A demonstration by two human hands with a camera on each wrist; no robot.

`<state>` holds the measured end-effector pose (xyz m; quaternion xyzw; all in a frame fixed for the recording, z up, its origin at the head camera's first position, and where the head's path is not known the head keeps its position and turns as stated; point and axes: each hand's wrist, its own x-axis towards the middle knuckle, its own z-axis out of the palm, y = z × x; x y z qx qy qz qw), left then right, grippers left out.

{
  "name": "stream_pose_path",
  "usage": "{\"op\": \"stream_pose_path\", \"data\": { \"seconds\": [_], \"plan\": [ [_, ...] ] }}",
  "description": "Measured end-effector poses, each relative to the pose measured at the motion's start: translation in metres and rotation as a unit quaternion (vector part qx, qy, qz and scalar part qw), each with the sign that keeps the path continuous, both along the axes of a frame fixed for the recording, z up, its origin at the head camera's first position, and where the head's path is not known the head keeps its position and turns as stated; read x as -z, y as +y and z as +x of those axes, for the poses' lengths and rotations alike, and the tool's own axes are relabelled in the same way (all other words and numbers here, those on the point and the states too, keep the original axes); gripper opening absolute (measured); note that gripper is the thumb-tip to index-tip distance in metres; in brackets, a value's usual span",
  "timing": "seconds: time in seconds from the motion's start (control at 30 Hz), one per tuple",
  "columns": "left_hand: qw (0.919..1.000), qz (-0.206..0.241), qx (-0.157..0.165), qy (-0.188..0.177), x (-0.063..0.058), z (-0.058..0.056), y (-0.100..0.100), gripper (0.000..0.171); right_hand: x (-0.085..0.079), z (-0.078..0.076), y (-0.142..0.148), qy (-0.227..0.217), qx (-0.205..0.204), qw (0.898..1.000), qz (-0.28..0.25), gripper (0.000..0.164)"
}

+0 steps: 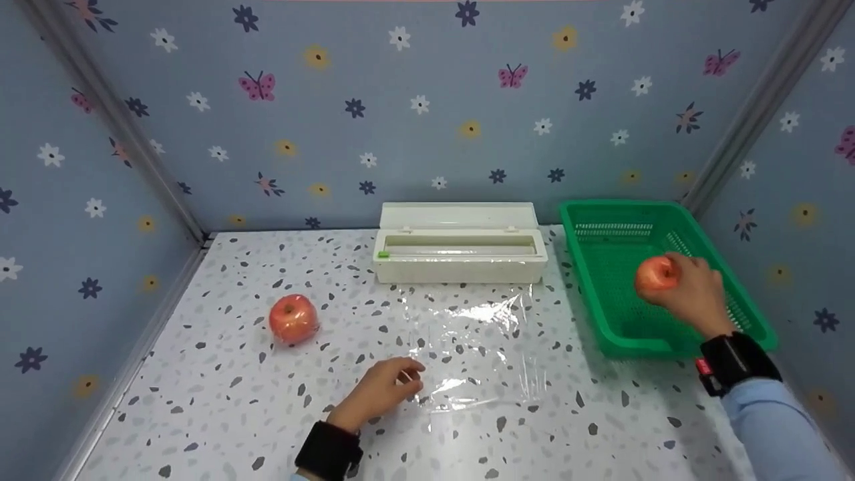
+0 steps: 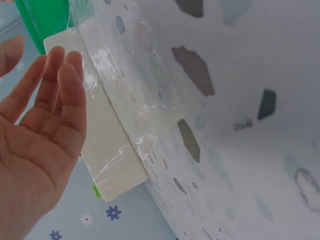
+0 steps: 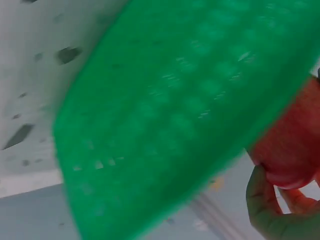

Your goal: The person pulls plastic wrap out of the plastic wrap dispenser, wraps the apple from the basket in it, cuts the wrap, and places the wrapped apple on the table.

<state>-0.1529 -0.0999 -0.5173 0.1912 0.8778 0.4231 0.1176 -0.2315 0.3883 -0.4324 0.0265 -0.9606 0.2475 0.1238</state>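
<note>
Over the green basket [image 1: 604, 334], my right hand [image 1: 698, 294] grips a red apple [image 1: 654, 274]. In the right wrist view the apple [image 3: 292, 140] shows at the right edge, with fingers curled round it and the basket wall [image 3: 165, 115] in front. My left hand [image 1: 381, 391] hovers beside the left edge of a sheet of clear plastic wrap [image 1: 474, 354]. Its fingers are loosely bent and hold nothing, as the left hand [image 2: 45, 120] shows in the left wrist view. The wrap lies on the table, drawn out from a white cling film dispenser [image 1: 461, 270] whose lid stands up.
A second apple [image 1: 294, 319], shiny as if covered in film, sits on the left of the speckled table [image 1: 220, 401]. Flowered panels [image 1: 427, 133] close off the back and both sides. The dispenser and basket stand against the back panel.
</note>
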Motion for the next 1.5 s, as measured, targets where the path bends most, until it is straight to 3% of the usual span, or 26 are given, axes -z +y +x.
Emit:
{"op": "stream_pose_path", "data": {
  "seconds": [0.2, 0.43, 0.73, 1.0, 1.17, 1.5],
  "plan": [
    [1.0000, 0.002, -0.001, 0.004, -0.005, 0.000, -0.002, 0.031, -0.023, 0.008, -0.051, 0.022, -0.014, 0.999, -0.025, 0.078],
    [0.9999, 0.007, 0.003, 0.008, -0.005, 0.002, -0.002, 0.031, -0.025, 0.027, -0.123, 0.029, -0.086, 0.995, -0.046, 0.077],
    [1.0000, -0.003, 0.005, -0.001, 0.000, 0.008, 0.000, 0.030, 0.012, 0.047, -0.196, -0.022, -0.206, 0.976, -0.062, 0.076],
    [1.0000, -0.004, 0.001, -0.003, 0.003, 0.010, 0.002, 0.028, 0.046, 0.050, -0.228, -0.050, -0.274, 0.960, -0.023, 0.074],
    [1.0000, 0.001, 0.002, -0.002, 0.006, 0.011, 0.004, 0.028, 0.060, 0.052, -0.234, -0.064, -0.298, 0.952, -0.005, 0.073],
    [0.9999, 0.003, 0.012, -0.002, 0.008, 0.012, 0.009, 0.029, 0.072, 0.058, -0.238, -0.066, -0.309, 0.949, 0.007, 0.068]
  ]
}}
